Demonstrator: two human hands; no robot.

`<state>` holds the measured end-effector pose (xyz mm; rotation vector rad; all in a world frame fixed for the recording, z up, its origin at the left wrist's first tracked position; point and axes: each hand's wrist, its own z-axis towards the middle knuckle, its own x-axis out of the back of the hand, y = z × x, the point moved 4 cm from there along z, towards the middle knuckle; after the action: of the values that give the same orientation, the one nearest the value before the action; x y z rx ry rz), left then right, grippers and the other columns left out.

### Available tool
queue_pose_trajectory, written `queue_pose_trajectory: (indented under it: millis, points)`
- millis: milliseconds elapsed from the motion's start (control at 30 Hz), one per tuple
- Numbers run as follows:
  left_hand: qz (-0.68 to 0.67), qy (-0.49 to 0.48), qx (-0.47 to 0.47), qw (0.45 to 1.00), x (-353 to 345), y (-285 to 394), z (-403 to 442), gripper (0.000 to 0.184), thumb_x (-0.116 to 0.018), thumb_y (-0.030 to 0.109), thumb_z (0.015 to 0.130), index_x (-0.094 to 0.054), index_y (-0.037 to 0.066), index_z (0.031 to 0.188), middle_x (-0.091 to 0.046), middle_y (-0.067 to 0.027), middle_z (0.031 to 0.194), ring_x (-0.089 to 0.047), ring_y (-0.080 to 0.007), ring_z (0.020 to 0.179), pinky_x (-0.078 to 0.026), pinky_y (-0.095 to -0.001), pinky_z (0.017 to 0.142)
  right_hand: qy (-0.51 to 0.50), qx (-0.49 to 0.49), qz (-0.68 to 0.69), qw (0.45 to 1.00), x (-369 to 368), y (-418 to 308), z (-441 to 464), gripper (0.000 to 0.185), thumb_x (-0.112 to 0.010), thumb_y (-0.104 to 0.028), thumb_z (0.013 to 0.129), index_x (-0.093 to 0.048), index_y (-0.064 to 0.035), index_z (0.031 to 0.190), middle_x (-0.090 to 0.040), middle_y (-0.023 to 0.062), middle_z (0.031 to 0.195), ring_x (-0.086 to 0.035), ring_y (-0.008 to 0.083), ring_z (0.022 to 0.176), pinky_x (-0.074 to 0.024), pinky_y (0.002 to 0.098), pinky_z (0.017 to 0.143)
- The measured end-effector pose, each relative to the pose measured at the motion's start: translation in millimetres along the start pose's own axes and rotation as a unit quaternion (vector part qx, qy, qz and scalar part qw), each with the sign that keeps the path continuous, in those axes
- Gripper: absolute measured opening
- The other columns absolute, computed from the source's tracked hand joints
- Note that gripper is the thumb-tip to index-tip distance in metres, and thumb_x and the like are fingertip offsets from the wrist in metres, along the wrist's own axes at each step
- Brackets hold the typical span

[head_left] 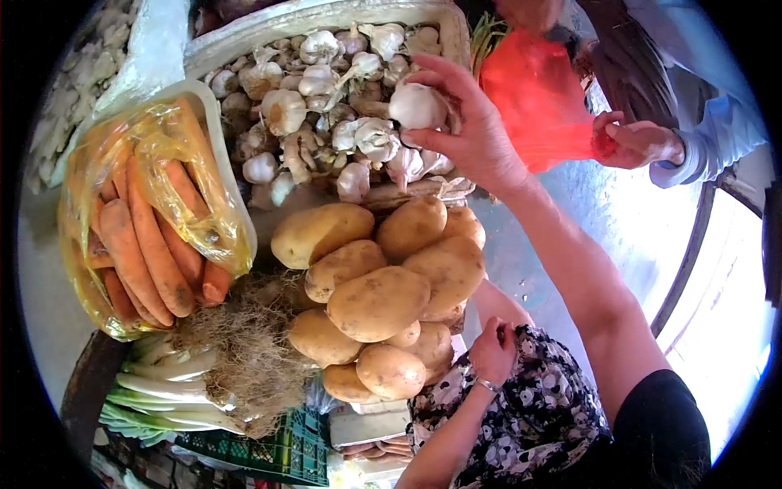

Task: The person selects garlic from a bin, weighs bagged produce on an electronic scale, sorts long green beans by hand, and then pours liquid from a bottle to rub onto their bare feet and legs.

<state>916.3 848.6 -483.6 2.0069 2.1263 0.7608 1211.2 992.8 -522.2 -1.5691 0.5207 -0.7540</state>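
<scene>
My right hand reaches over the garlic crate, its thumb and fingers closed around a white garlic bulb. Beneath and beside it lie many more garlic bulbs, some with stalks and loose skins. My left hand, with a band at the wrist, rests curled near my body over a black-and-white floral garment. Its fingers are folded in, and what they hold, if anything, is hidden. A pile of potatoes stands just left of it.
A tub of carrots in yellow plastic stands left. Below are leeks with tangled roots and a green crate. At upper right, another person's hand in a light blue sleeve grips a red plastic bag.
</scene>
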Motion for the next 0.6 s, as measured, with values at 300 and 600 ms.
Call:
queue_pose_trajectory:
  millis: [300,600]
  points:
    - [0.011,-0.011,0.029,0.999,-11,-13,1,0.020,-0.058,0.028,0.089,-0.056,0.007,0.087,-0.063,-0.0166,0.079,-0.061,-0.0380,0.073,-0.046,-0.0456,0.063,0.055,-0.276,0.500,0.819,32,34,-48,0.052,-0.054,-0.035,0.094,-0.041,-0.0026,0.133,-0.055,0.0153,0.122,-0.055,0.0283,0.113,-0.0477,0.0410,0.095]
    - [0.014,-0.023,0.044,0.999,-18,-11,0,0.025,-0.056,0.031,0.090,-0.054,0.006,0.087,-0.062,-0.0183,0.078,-0.060,-0.0402,0.074,-0.045,-0.0467,0.063,0.124,-0.081,0.177,0.973,25,24,-43,0.055,-0.062,-0.011,0.087,-0.039,-0.0039,0.136,-0.054,0.0143,0.125,-0.051,0.0275,0.118,-0.0389,0.0363,0.102]
